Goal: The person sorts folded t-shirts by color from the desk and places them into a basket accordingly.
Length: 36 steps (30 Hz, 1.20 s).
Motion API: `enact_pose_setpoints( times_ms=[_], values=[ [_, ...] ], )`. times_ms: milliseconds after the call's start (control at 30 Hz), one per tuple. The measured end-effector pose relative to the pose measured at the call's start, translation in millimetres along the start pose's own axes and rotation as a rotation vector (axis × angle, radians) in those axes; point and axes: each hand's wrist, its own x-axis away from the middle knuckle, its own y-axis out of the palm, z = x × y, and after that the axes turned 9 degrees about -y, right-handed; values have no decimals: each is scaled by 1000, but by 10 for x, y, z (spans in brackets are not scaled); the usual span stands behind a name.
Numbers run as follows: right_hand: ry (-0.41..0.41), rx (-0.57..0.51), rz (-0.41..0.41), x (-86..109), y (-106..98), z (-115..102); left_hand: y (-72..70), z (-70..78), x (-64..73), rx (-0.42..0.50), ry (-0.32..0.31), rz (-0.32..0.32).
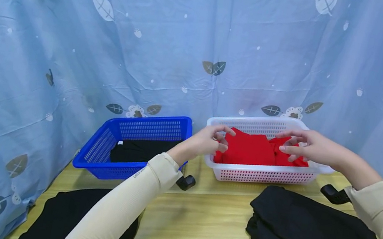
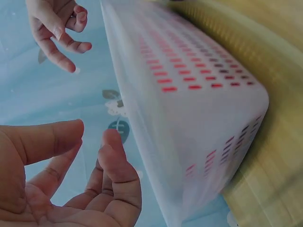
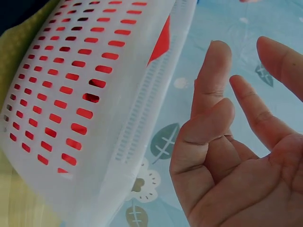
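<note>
Red folded cloth (image 1: 249,149) lies inside a white plastic basket (image 1: 266,173) at the back right of the table. Above the basket's left end is my left hand (image 1: 210,140), fingers loosely bent with a gap between thumb and fingertips. My right hand (image 1: 314,147) hovers over the right end, its fingers spread and relaxed. Neither palm holds anything: the left wrist view shows bare fingers (image 2: 118,165) beside the basket wall, and the right wrist view shows the other hand's fingers (image 3: 213,80) apart from the rim.
Left of the white basket stands a blue basket (image 1: 99,168) with black cloth (image 1: 140,150) inside. A folded black garment (image 1: 312,237) lies at the front right of the wooden table (image 1: 192,225), and another black cloth (image 1: 65,212) at the front left. A blue leaf-patterned curtain (image 1: 174,40) hangs behind.
</note>
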Motion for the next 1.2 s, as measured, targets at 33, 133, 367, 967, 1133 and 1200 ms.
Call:
enact_pose_setpoints(
  times_ms=[33,133,367,967,1133,1200],
  values=[
    [1,0,1,32,5,-3,16,-3,21,-8,1,-6],
    [-8,14,11,132,19,-4,65,-12,76,-38,14,-24],
    [-45,73,42,400,36,29,195,-24,183,-81,60,-79],
    [-30,158,80,1025,203,175,539,-33,400,-120,172,-215],
    [-29,123,65,1220,231,333,664,-49,439,-132,196,-301],
    [-28,112,82,1300,266,421,716,-67,447,-133,199,-343]
  ],
)
